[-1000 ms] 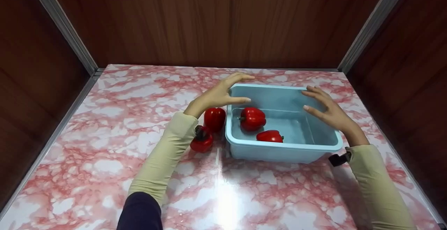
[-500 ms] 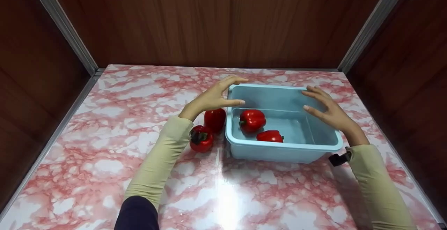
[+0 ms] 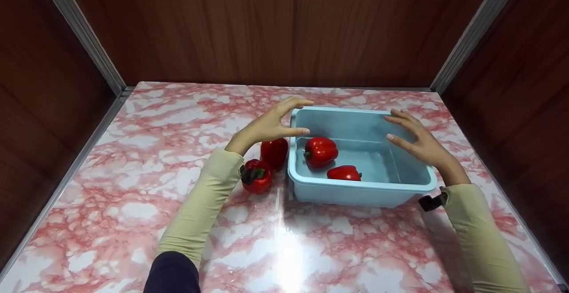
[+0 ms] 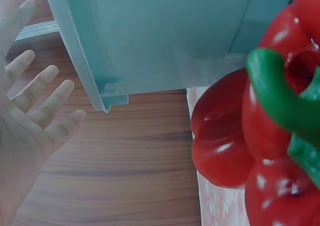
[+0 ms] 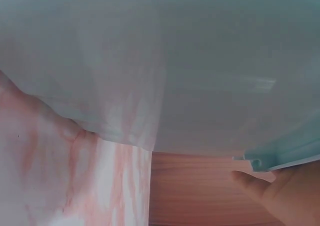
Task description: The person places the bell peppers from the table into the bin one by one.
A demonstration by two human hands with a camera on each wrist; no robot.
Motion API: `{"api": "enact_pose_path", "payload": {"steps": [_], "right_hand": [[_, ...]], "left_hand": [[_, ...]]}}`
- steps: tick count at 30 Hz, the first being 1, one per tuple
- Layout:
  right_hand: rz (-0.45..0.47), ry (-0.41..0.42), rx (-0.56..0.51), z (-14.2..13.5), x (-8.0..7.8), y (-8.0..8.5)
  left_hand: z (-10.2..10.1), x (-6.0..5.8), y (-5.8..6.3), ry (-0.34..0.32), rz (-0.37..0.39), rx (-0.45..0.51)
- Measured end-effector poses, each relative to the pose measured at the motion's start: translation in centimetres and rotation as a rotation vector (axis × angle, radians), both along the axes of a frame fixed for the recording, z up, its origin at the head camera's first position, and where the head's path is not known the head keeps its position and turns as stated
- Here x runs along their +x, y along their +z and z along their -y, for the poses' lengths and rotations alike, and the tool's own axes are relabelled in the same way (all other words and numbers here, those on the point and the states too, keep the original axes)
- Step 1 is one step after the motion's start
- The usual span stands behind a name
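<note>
Blue bin (image 3: 361, 186): upright on the marbled table (image 3: 133, 173), between the hands.
Peppers inside: rear red pepper (image 3: 322, 152) toward the left wall, front red pepper (image 3: 343, 173) by the near wall.
Peppers outside: far pepper (image 3: 274, 153) and stem-up pepper (image 3: 257, 182), close together just left of the bin.
Left hand (image 3: 270, 123): fingers apart, gripping nothing, by the left rim.
Right hand (image 3: 420, 142): fingers apart over the right side; rim contact cannot be told.
Care: any hold is best even-sided and level, since loose peppers could roll; the left sleeve (image 3: 209, 204) needs room beside the outer pair.
</note>
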State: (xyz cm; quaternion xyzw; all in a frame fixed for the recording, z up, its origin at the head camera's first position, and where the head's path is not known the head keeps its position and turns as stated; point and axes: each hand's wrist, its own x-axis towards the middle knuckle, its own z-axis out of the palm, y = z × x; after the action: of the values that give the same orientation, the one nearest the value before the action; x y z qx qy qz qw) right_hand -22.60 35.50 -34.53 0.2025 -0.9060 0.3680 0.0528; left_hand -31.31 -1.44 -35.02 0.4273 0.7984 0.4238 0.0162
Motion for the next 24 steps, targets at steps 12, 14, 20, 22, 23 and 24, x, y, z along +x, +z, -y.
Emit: {"api": "enact_pose_path", "payload": {"steps": [12, 14, 20, 22, 23, 24], "right_hand": [[-0.008, 0.012, -0.002, -0.4, -0.4, -0.5], [-0.010, 0.012, -0.005, -0.4, -0.4, -0.5], [-0.005, 0.001, -0.015, 0.0, 0.0, 0.0], [-0.006, 0.000, -0.017, 0.0, 0.0, 0.0], [-0.007, 0.000, -0.019, 0.0, 0.0, 0.0], [-0.008, 0.000, -0.021, 0.0, 0.0, -0.1]], "left_hand": [[1.1, 0.8, -0.2, -0.029, -0.037, 0.031], [1.2, 0.8, -0.3, -0.025, -0.041, 0.028], [1.4, 0.6, -0.8, -0.010, -0.043, 0.009], [1.5, 1.1, -0.3, -0.021, -0.038, 0.021], [1.5, 1.4, -0.1, -0.027, -0.039, 0.028], [1.6, 1.7, 0.2, -0.033, -0.037, 0.031]]}}
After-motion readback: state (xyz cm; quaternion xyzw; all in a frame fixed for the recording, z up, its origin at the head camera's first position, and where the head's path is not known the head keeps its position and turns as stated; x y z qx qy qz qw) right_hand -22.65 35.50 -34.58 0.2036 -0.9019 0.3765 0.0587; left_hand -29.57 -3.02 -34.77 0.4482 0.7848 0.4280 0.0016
